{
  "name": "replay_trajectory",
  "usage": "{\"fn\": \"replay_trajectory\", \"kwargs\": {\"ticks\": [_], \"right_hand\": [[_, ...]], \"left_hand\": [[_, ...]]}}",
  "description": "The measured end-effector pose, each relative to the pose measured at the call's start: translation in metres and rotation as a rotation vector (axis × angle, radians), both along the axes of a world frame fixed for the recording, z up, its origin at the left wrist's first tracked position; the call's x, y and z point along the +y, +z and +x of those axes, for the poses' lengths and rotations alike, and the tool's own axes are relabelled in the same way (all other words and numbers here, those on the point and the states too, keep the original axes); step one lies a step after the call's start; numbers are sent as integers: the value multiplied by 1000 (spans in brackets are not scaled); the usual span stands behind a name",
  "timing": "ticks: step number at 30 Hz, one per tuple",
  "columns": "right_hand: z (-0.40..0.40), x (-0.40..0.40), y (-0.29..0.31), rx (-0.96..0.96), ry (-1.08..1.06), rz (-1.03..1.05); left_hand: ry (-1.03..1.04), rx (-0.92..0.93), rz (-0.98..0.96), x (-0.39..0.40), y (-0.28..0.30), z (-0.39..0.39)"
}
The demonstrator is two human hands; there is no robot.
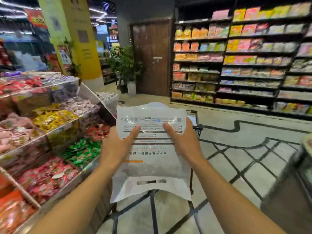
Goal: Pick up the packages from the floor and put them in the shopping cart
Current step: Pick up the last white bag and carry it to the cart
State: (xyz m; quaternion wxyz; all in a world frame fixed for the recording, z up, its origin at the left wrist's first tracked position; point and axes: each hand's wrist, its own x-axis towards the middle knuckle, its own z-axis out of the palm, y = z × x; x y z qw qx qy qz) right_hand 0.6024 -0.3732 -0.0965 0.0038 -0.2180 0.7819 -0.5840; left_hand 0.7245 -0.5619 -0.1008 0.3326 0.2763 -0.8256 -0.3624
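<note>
I hold a white plastic package (pixel 152 154) with printed text and a cut-out handle slot up in front of me at mid-frame. My left hand (pixel 116 144) grips its left side with the thumb lying across the front. On the right side, my right hand (pixel 182 137) grips it the same way. The fingers of both hands are hidden behind the package. Just behind and below it, a black shopping cart (pixel 199 128) shows only as a bit of rim and frame; the rest is covered.
A tiered candy display (pixel 50 119) runs close along my left. Stocked snack shelves (pixel 244 65) line the right side of the aisle. A brown door (pixel 152 56) and a potted plant (pixel 128 65) stand ahead. A dark blurred object (pixel 297 174) sits at the right edge.
</note>
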Motion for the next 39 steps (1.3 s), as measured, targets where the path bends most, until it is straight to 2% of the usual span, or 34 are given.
{"fn": "replay_trajectory", "kwargs": {"ticks": [8,18,29,39], "right_hand": [[-127,62,-16,-24,-198,31],[-323,69,-19,-33,-322,71],[-516,92,-42,-91,-367,81],[-718,96,-61,-134,-290,98]], "left_hand": [[-178,-20,88,44,-16,-166],[-339,-47,116,47,-28,-386],[-383,-156,146,60,-47,-590],[-255,-165,142,75,-64,-774]]}}
